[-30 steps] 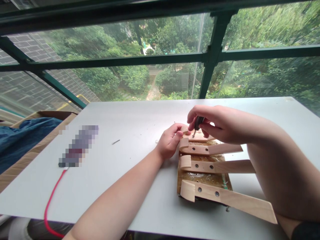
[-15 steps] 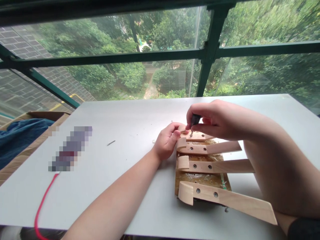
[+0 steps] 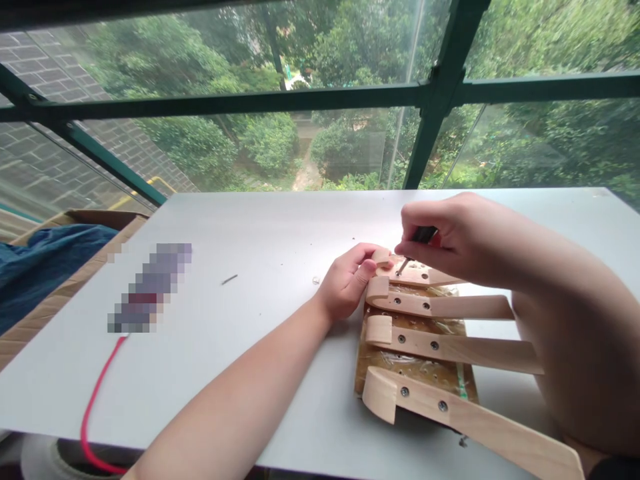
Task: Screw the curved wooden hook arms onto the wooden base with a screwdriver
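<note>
My right hand (image 3: 445,227) is closed around the black and red handle of a screwdriver (image 3: 424,235). Its metal shaft slants down to a screw hole in the farthest wooden strip (image 3: 415,274). With thumb and fingers, my left hand (image 3: 350,280) grips that strip's raised curved end. Nearer to me, three similar wooden strips lie across a brown, tape-covered board (image 3: 420,363): one next to it (image 3: 460,307), a middle one (image 3: 470,348) and the nearest (image 3: 500,425). Each of these three shows two screw heads. My right forearm hides parts of the strips' right ends.
The board rests on a white table (image 3: 280,393). On its left are a small metal rod (image 3: 229,279) and a pixelated object (image 3: 155,287) with a red cord (image 3: 95,400). A cardboard box (image 3: 131,223) holding blue cloth (image 3: 60,250) stands left of the table, and windows rise behind.
The screwdriver's handle has tilted from nearly upright toward the right, its tip staying at the farthest strip. My left hand keeps its hold. The whole view has shifted slightly.
</note>
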Available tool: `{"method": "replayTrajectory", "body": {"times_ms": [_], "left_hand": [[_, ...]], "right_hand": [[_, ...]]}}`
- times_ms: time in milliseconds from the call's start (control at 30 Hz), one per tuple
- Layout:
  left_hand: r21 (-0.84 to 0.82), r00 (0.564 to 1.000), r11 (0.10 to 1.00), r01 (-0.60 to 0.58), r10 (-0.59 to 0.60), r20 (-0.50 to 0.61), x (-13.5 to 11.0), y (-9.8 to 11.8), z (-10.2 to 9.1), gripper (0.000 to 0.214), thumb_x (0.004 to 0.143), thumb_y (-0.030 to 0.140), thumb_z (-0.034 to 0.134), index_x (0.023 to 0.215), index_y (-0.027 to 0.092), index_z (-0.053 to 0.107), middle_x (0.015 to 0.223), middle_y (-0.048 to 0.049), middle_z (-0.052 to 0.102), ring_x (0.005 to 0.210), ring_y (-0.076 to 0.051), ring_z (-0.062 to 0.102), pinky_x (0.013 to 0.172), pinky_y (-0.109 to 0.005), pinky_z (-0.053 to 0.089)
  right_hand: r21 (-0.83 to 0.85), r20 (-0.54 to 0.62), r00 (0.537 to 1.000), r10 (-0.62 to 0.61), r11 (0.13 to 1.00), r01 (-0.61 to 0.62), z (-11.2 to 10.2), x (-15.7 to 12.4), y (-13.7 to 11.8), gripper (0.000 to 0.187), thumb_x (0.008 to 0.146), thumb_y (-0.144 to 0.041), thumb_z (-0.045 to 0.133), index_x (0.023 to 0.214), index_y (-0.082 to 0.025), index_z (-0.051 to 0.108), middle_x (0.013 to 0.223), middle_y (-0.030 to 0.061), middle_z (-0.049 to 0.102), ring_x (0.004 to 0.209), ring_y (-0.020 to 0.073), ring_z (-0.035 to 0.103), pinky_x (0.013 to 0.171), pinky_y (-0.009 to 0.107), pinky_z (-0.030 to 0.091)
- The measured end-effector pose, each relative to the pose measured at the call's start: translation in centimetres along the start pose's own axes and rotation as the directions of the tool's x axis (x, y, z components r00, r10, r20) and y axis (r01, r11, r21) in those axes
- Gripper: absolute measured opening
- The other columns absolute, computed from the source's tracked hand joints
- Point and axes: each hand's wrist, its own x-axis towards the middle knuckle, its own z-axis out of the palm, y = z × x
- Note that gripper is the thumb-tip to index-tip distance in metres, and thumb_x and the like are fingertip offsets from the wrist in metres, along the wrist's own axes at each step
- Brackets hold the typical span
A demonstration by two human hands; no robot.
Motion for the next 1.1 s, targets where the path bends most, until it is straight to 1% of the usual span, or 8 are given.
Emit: {"method": "replayTrajectory", "body": {"times_ms": [100, 267, 400, 467, 600, 833, 967, 1100], "left_hand": [[0.018, 1.0, 1.0, -0.013, 0.013, -0.003, 0.0, -0.1, -0.1, 0.042, 0.096, 0.052, 0.04, 0.11, 0.017, 0.059, 0.107, -0.0104, 0.066, 0.101, -0.023, 0.061, 0.093, -0.037, 0.046], [0.049, 0.999, 0.998, -0.036, 0.036, 0.002, 0.0, 0.1, -0.2, 0.039, 0.098, 0.048, 0.039, 0.11, 0.017, 0.059, 0.107, -0.0103, 0.066, 0.101, -0.023, 0.061, 0.093, -0.036, 0.045], [0.066, 0.999, 0.997, -0.036, 0.035, 0.013, 0.0, 0.1, -0.3, 0.041, 0.098, 0.049, 0.038, 0.109, 0.017, 0.06, 0.112, -0.0116, 0.065, 0.106, -0.024, 0.059, 0.097, -0.038, 0.043], [0.067, 0.999, 0.997, -0.034, 0.034, 0.01, 0.0, 0.1, -0.2, 0.041, 0.097, 0.05, 0.038, 0.109, 0.017, 0.06, 0.111, -0.0115, 0.065, 0.106, -0.024, 0.059, 0.098, -0.039, 0.043], [0.055, 1.0, 0.998, -0.026, 0.026, 0.004, 0.0, 0.0, -0.2, 0.042, 0.097, 0.051, 0.039, 0.112, 0.018, 0.06, 0.108, -0.0108, 0.066, 0.104, -0.024, 0.059, 0.097, -0.04, 0.044], [0.046, 1.0, 0.999, -0.022, 0.022, 0.012, 0.1, 0.2, -0.2, 0.042, 0.096, 0.052, 0.04, 0.108, 0.017, 0.061, 0.11, -0.0112, 0.066, 0.104, -0.024, 0.059, 0.097, -0.039, 0.044], [0.048, 1.0, 0.999, -0.023, 0.023, 0.0, 0.1, 0.2, -0.1, 0.043, 0.096, 0.052, 0.04, 0.107, 0.017, 0.062, 0.109, -0.0109, 0.066, 0.103, -0.023, 0.06, 0.096, -0.038, 0.044], [0.059, 1.0, 0.998, -0.031, 0.032, 0.0, 0.1, 0.1, -0.1, 0.041, 0.097, 0.05, 0.04, 0.107, 0.017, 0.062, 0.108, -0.0108, 0.067, 0.103, -0.023, 0.06, 0.096, -0.037, 0.043]], "right_hand": [[0.098, 0.045, 0.999, -0.011, 0.995, 0.006, 0.4, 0.1, -0.2, 0.004, 0.083, -0.026, 0.06, 0.083, -0.022, 0.059, 0.072, -0.0005, 0.063, 0.06, 0.012, 0.05, 0.055, 0.025, 0.035], [0.172, 0.086, 0.995, -0.057, 0.984, 0.041, -0.1, -0.1, -0.6, 0.006, 0.082, -0.025, 0.058, 0.087, -0.021, 0.058, 0.079, 0.0012, 0.065, 0.066, 0.0135, 0.054, 0.06, 0.026, 0.038], [0.196, 0.152, 0.987, -0.046, 0.98, 0.015, -1.0, -0.7, -0.4, 0.02, 0.078, -0.016, 0.056, 0.097, -0.022, 0.058, 0.088, 0.0027, 0.067, 0.072, 0.0156, 0.057, 0.062, 0.027, 0.041], [0.171, 0.136, 0.99, -0.034, 0.985, 0.011, -1.2, -1.0, -0.2, 0.021, 0.079, -0.016, 0.055, 0.099, -0.023, 0.058, 0.089, 0.0027, 0.067, 0.073, 0.0157, 0.058, 0.061, 0.027, 0.041], [0.113, 0.092, 0.995, -0.029, 0.993, 0.018, -1.3, -1.1, 0.2, 0.02, 0.083, -0.017, 0.053, 0.1, -0.025, 0.06, 0.088, 0.0022, 0.068, 0.071, 0.0164, 0.06, 0.059, 0.028, 0.041], [0.085, 0.116, 0.992, -0.05, 0.996, 0.04, -1.8, -1.3, 0.2, 0.017, 0.086, -0.025, 0.057, 0.101, -0.027, 0.066, 0.085, 0.0012, 0.07, 0.067, 0.0158, 0.06, 0.057, 0.03, 0.043], [0.054, 0.114, 0.993, -0.025, 0.998, 0.019, -1.8, -1.1, 0.3, 0.013, 0.084, -0.027, 0.061, 0.096, -0.025, 0.067, 0.08, 0.0012, 0.069, 0.062, 0.0146, 0.059, 0.053, 0.029, 0.041], [0.025, 0.096, 0.995, -0.016, 1.0, 0.014, -1.7, -0.9, 0.2, 0.015, 0.085, -0.038, 0.062, 0.088, -0.024, 0.062, 0.072, 0.0002, 0.064, 0.057, 0.0129, 0.052, 0.05, 0.028, 0.036]]}}
